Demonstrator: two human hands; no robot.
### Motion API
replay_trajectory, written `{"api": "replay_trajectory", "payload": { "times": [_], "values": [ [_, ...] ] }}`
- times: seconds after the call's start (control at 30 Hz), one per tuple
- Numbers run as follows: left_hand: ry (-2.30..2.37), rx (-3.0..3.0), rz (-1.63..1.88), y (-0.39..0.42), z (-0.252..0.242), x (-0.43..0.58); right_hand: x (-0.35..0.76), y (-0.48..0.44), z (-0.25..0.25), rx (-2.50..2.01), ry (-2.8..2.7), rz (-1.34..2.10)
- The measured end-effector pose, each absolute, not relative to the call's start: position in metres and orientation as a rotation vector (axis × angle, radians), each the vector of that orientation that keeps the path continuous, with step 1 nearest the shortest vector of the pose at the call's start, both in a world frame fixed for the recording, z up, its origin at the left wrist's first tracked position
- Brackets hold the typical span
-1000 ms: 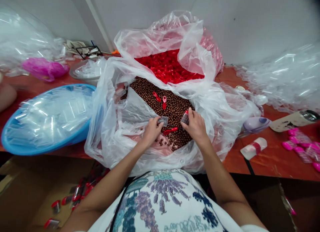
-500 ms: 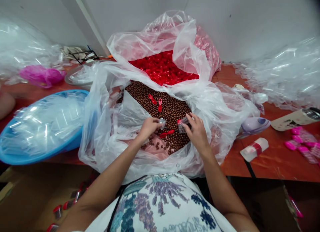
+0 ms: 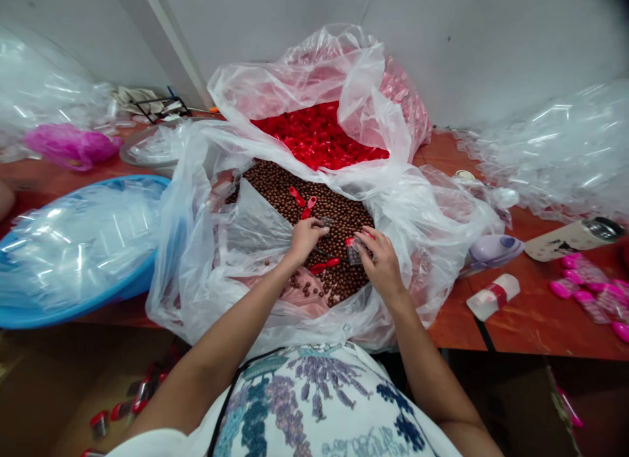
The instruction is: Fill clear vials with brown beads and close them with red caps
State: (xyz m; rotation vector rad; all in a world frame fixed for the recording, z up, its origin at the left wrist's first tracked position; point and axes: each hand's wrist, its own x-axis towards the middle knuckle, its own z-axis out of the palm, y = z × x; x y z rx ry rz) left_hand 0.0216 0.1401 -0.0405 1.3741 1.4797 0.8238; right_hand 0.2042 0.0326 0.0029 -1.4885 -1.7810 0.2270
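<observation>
A clear plastic bag (image 3: 206, 201) in front of me holds a heap of small brown balls (image 3: 339, 214), with a few red caps (image 3: 296, 196) lying on them. My left hand (image 3: 303, 239) is closed on a small clear container (image 3: 324, 222) that is pushed into the balls. To its right, my right hand (image 3: 380, 263) pinches a small clear container with a red cap (image 3: 352, 248) just above the balls. One more red cap (image 3: 324, 265) lies between the two hands.
Behind is a second bag full of red caps (image 3: 319, 136). A blue basin (image 3: 29, 316) of clear containers sits at left. At right lie a white device (image 3: 491, 248), a tape roll (image 3: 492, 296), pink pieces (image 3: 584, 293) and more clear plastic (image 3: 555, 149). Filled containers (image 3: 132, 401) lie below the table.
My left hand moved forward and pushed its clear container down into the brown balls. My right hand turned its capped container and drew it slightly left.
</observation>
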Motion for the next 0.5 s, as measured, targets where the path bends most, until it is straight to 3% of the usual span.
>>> {"api": "replay_trajectory", "payload": {
  "times": [0.23, 0.5],
  "values": [
    [1.19, 1.147, 1.09, 0.125, -0.034, 0.015, 0.197, 0.04, 0.008, -1.475, -1.809, 0.277],
    [1.012, 0.816, 1.139, 0.085, -0.006, -0.022, 0.169, 0.083, 0.011, -1.427, -1.948, 0.351]
  ]
}}
